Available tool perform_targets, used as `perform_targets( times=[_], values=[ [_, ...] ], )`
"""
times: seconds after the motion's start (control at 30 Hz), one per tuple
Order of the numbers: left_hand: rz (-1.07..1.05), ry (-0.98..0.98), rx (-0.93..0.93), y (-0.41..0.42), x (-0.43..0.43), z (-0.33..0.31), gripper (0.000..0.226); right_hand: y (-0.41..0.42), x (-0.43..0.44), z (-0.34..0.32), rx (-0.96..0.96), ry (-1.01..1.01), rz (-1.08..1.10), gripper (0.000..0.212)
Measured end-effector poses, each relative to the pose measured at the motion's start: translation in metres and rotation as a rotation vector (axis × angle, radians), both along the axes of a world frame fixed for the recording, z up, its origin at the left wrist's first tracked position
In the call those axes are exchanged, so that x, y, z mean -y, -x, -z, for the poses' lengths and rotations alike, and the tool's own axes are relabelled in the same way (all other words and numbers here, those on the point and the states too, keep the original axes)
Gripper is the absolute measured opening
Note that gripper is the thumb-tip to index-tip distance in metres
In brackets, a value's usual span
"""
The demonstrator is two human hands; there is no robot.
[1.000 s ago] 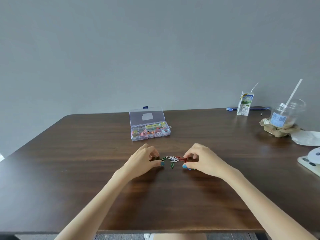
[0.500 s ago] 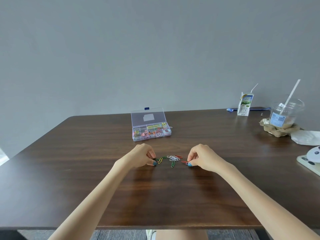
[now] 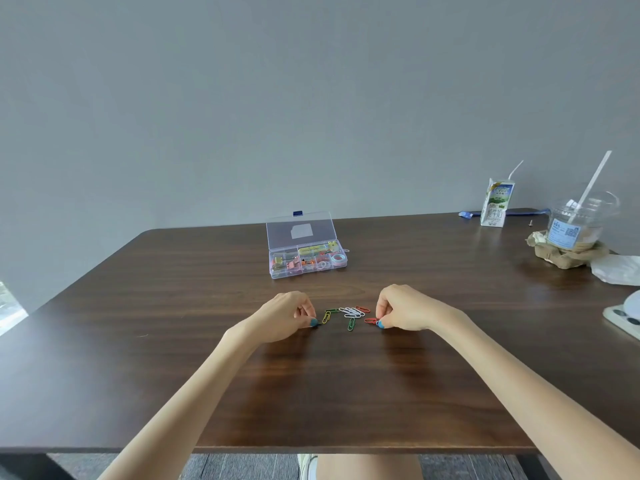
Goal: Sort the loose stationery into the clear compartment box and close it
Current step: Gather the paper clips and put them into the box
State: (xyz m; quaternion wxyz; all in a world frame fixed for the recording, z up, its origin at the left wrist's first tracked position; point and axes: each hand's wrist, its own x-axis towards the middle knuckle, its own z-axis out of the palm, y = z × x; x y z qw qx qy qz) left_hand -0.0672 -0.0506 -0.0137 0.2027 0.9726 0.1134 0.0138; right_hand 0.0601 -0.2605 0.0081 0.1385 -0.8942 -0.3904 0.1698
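Head view looks down on a dark wooden table (image 3: 138, 358) with both forearms reaching in from the near edge. The left hand (image 3: 285, 315) rests curled on the wood, thumb and forefinger pinched narrow on something small and dark at the fingertips; it is too small to identify. The right hand (image 3: 403, 308) is curled the same way, its thumb and forefinger closed on the end of a red paper clip (image 3: 370, 320). Whether that clip is lifted or still flat on the table cannot be told.

Between the two hands lies a loose cluster of paper clips (image 3: 349, 312): white ones bunched in the middle, a yellow and a green toward the left hand, another green nearer the person, red ones toward the right hand.

Beyond the hands, well apart from them, sits the clear compartment box (image 3: 306, 261) with its lid (image 3: 299, 230) standing open. Small coloured stationery fills its compartments, but single pieces blur together. A pale label on the lid is unreadable.

Far off past the right hand stands a milk carton (image 3: 496, 204) with a straw and printed Chinese characters, then a clear plastic cup (image 3: 576, 225) with a straw and an illegible white sticker, sitting in a brown paper holder (image 3: 561, 254). A white object (image 3: 623, 315) with dark dots is cut off by the right frame edge.
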Motion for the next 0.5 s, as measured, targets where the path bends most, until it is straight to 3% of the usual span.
perform_targets(
  times=[0.33,0.5],
  values=[
    [-0.003,0.093,0.053,-0.009,-0.003,0.001,0.008,-0.002,0.004,0.005,-0.039,-0.157,0.009,0.02],
    [0.007,0.235,0.25,-0.02,0.009,0.0,0.018,-0.009,0.01,0.009,-0.097,-0.266,0.038,0.002]
  ],
)
